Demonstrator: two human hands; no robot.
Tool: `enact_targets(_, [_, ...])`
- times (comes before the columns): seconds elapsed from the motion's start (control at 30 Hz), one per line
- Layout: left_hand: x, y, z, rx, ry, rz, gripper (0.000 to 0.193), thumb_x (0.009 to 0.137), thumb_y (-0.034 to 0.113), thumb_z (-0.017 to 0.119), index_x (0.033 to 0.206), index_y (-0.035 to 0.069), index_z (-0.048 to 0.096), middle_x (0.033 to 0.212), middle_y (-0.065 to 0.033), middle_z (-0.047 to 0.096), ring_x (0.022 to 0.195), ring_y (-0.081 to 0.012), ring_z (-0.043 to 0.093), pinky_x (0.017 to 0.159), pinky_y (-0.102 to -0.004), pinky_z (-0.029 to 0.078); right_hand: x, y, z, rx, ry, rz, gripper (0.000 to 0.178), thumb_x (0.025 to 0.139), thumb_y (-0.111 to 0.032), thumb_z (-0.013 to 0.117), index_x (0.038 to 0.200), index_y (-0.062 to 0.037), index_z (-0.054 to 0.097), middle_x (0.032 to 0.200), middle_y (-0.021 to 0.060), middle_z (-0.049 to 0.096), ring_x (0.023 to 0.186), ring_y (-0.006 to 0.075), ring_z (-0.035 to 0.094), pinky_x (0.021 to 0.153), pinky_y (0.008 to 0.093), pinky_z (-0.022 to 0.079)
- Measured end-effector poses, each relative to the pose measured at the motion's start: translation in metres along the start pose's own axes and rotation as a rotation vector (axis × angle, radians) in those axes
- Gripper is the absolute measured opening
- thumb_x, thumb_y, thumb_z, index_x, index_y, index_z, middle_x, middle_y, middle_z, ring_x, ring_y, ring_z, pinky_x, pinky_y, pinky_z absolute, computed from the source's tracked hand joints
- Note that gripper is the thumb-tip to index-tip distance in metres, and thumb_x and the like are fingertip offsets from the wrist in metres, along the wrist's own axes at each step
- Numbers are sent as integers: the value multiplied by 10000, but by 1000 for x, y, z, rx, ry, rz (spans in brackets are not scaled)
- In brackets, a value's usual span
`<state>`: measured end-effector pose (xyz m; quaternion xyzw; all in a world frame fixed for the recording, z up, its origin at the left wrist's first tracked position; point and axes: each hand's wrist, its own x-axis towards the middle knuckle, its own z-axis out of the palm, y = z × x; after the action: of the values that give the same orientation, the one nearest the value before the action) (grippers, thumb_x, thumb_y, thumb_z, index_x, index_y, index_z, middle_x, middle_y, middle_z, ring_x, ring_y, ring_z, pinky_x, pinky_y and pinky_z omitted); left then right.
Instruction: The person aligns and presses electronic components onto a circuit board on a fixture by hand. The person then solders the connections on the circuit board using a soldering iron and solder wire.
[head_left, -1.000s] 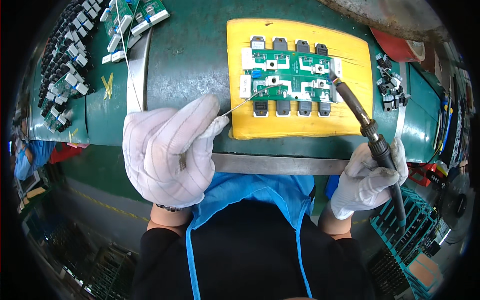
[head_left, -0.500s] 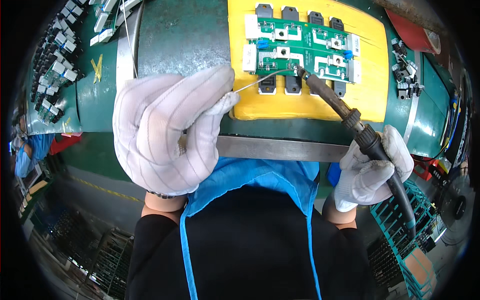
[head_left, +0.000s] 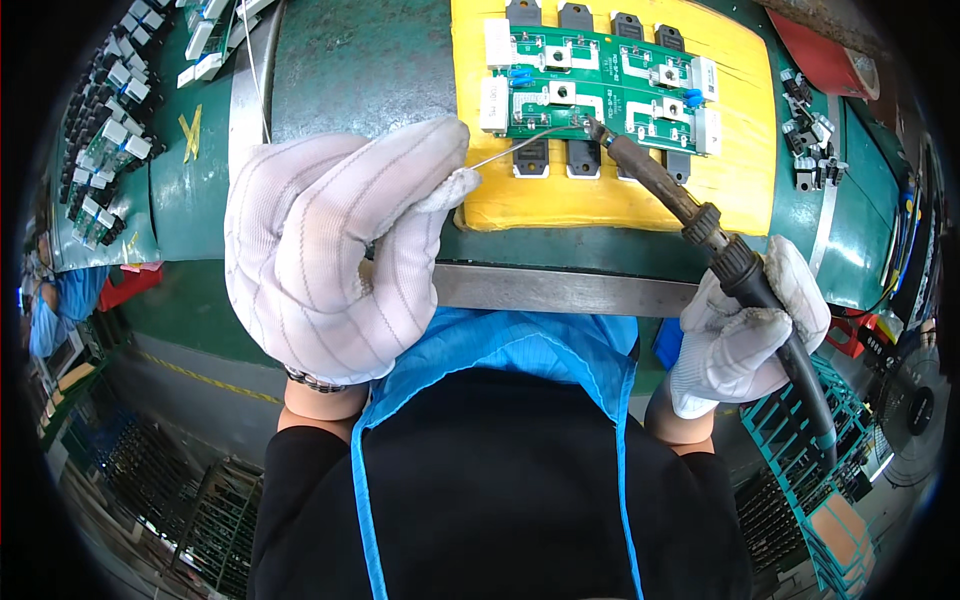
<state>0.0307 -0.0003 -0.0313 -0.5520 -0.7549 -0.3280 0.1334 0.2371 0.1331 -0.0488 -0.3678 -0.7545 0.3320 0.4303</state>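
Observation:
A green circuit board (head_left: 610,92) lies on a yellow pad (head_left: 500,205), with black flat components (head_left: 583,158) sticking out from under its long edges. White block-shaped parts sit at its two ends. My left hand (head_left: 345,235), in a white striped glove, pinches a thin solder wire (head_left: 515,150) between thumb and forefinger. The wire's far end reaches the board's near edge. In my gloved right hand (head_left: 745,335) is a soldering iron (head_left: 665,188), slanting up to the left. Its tip meets the wire's end at that edge; the exact joint is too small to make out.
Several finished-looking boards (head_left: 110,150) crowd the far left of the green bench. Loose small components (head_left: 812,140) lie right of the pad, near a red curved object (head_left: 825,60). A metal strip (head_left: 560,290) edges the bench before me. At lower right stands a green rack (head_left: 790,450).
The board, pad and soldering iron appear slightly higher in the picture. The iron's tip and the wire's end keep about the same place on the board.

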Motion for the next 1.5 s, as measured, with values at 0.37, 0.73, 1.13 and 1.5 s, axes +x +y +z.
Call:
enact_targets(0.37, [2, 1, -1, -3, 53, 31, 133, 826, 77, 668, 957, 58, 660, 897, -42, 699, 784, -202, 592, 750, -301, 470, -1, 5, 5, -51, 91, -95, 598, 842, -565, 641, 1018, 1, 559, 890, 163, 636, 739, 196, 638, 696, 323, 509])
enact_targets(0.73, [0, 11, 6, 45, 9, -10, 165, 788, 62, 709, 949, 77, 680, 912, -20, 712, 793, -195, 590, 741, -294, 476, -5, 0, -2, 15, 5, 40, 501, 924, -465, 546, 1064, 16, 528, 1072, 182, 587, 852, 204, 618, 821, 325, 499])
enact_targets(1.13, [2, 12, 5, 5, -69, -33, 172, 783, 62, 716, 950, 87, 686, 904, -16, 706, 805, -198, 599, 744, -305, 486, -2, 6, 2, 29, 66, -33, 528, 877, -497, 632, 1046, -2, 560, 1063, 180, 615, 901, 220, 641, 809, 337, 525])
enact_targets(1.5, [3, 15, -6, 39, 36, -1, 140, 879, 68, 621, 999, 3, 647, 965, -108, 698, 850, -184, 581, 785, -283, 449, -1, 5, -4, 61, 68, -38, 383, 1022, -320, 396, 1073, 49, 484, 1095, 177, 547, 977, 202, 565, 899, 347, 485])
